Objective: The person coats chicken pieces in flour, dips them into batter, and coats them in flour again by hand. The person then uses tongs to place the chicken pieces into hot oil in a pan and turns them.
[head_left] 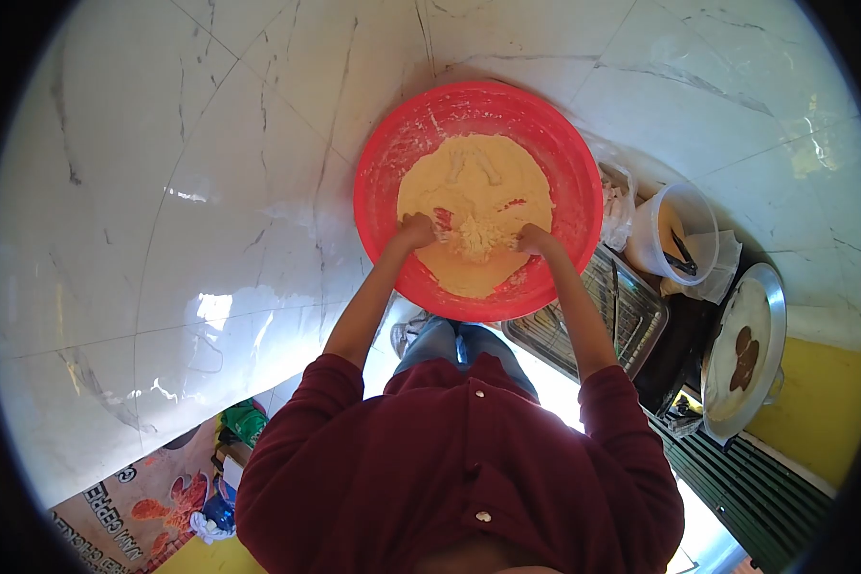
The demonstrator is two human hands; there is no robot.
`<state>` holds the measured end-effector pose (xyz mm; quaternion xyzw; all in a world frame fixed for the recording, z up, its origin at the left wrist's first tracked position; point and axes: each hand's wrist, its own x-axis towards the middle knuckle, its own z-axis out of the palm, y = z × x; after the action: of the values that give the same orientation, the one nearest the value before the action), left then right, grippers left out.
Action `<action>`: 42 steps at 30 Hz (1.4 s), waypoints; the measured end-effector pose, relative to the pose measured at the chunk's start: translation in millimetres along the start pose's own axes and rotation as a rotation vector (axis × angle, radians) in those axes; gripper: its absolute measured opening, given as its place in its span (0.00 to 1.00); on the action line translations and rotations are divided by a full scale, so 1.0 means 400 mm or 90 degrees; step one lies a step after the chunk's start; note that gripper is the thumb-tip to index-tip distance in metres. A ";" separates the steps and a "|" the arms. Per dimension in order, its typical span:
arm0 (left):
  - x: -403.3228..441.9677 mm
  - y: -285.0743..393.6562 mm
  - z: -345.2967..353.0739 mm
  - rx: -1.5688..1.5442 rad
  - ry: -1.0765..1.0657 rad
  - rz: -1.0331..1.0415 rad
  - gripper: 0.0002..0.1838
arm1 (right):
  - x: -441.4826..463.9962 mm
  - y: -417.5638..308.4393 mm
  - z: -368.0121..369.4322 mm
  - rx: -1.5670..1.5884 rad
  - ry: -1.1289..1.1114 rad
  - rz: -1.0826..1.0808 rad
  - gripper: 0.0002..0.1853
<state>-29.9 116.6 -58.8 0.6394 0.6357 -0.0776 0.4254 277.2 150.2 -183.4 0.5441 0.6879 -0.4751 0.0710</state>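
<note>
A large red plastic basin point(378, 153) holds a wide layer of pale yellow flour point(488, 172). A crumbly heap point(475, 236) lies in the middle, between my two hands. My left hand point(417, 231) is in the flour on the left side, with its fingers curled in and their tips partly covered. On the right side, my right hand point(533, 238) has its fingers closed and dipped in the flour too. Red patches of the basin's bottom show beside each hand. Furrows mark the flour at the far side.
Right of the basin stand a clear plastic bag point(617, 196), a white bucket point(652, 234) with a black handle inside, and a metal rack tray point(593, 306). Farther right is a round metal pan point(773, 316) with brown patches. Marbled tiles point(210, 143) surround the basin.
</note>
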 end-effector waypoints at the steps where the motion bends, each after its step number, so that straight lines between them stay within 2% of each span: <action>1: 0.023 -0.028 0.003 0.040 0.050 -0.006 0.17 | -0.038 -0.047 -0.014 0.000 0.000 0.000 0.13; 3: 0.033 -0.032 0.008 0.080 0.100 -0.012 0.18 | -0.155 -0.213 -0.062 -0.116 0.212 0.138 0.16; 4: 0.023 -0.004 0.009 0.130 0.149 -0.034 0.18 | -0.139 -0.209 -0.045 -0.115 0.211 0.138 0.16; 6: 0.005 0.053 0.013 0.180 0.198 -0.057 0.18 | -0.107 -0.210 -0.015 -0.257 0.258 0.121 0.17; 9: 0.003 0.122 0.049 0.183 0.191 -0.110 0.16 | -0.129 -0.348 0.007 -0.175 0.216 0.191 0.17; 11: 0.035 0.139 0.099 0.314 0.150 -0.138 0.26 | -0.131 -0.387 0.035 -0.212 0.230 0.217 0.18; 12: 0.051 0.135 0.122 0.314 0.151 -0.138 0.26 | -0.132 -0.397 0.042 -0.249 0.244 0.244 0.18; 13: 0.059 0.131 0.143 0.328 0.162 -0.145 0.27 | -0.137 -0.403 0.042 -0.250 0.244 0.243 0.18; 15: 0.054 0.126 0.157 0.342 0.173 -0.153 0.27 | -0.143 -0.408 0.047 -0.241 0.148 0.289 0.24; 18: 0.026 0.129 0.131 0.300 0.144 -0.139 0.27 | -0.135 -0.393 0.048 -0.191 0.196 0.302 0.24; 21: 0.023 0.126 0.092 0.274 0.134 -0.143 0.24 | -0.135 -0.383 0.004 -0.171 0.155 0.322 0.21; 22: 0.020 0.115 0.074 0.305 0.168 -0.148 0.21 | -0.138 -0.374 -0.011 -0.171 0.156 0.322 0.21; 24: 0.026 0.077 0.035 0.335 0.202 -0.156 0.18 | -0.144 -0.349 -0.047 -0.257 0.248 0.280 0.18; 25: 0.037 0.051 0.021 0.400 0.230 -0.168 0.16 | -0.129 -0.313 -0.057 -0.258 0.246 0.280 0.18; 26: 0.045 0.034 0.019 0.465 0.258 -0.179 0.14 | -0.112 -0.279 -0.066 -0.341 0.274 0.242 0.16; 27: 0.043 0.028 0.024 0.465 0.256 -0.179 0.14 | -0.108 -0.268 -0.067 -0.424 0.300 0.202 0.14; 28: 0.043 0.023 0.027 0.487 0.252 -0.171 0.13 | -0.106 -0.260 -0.057 -0.424 0.299 0.202 0.14; 31: 0.069 0.022 0.076 0.506 0.233 -0.145 0.13 | -0.113 -0.257 -0.028 -0.435 0.288 0.145 0.11; 33: 0.077 0.046 0.133 0.504 0.213 -0.124 0.14 | -0.115 -0.274 0.011 -0.371 0.181 0.137 0.13; 37: 0.056 0.109 0.193 0.370 0.169 -0.111 0.17 | -0.095 -0.292 0.072 -0.341 0.134 0.152 0.17; 39: 0.038 0.126 0.175 0.341 0.155 -0.113 0.19 | -0.088 -0.284 0.059 -0.177 0.071 0.067 0.16; 40: 0.009 0.136 0.131 0.254 0.067 -0.108 0.21 | -0.090 -0.285 0.042 -0.177 0.071 0.066 0.16; 41: -0.006 0.131 0.095 0.166 -0.020 -0.102 0.23 | -0.099 -0.291 0.015 -0.078 0.003 0.096 0.15; 42: 0.020 0.084 0.091 0.167 -0.020 -0.102 0.23 | -0.107 -0.289 -0.008 0.024 -0.065 0.127 0.15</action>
<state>17.0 105.0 -71.8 0.6353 0.6624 -0.2034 0.3408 201.1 128.5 -88.8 0.5858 0.6170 -0.5057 0.1428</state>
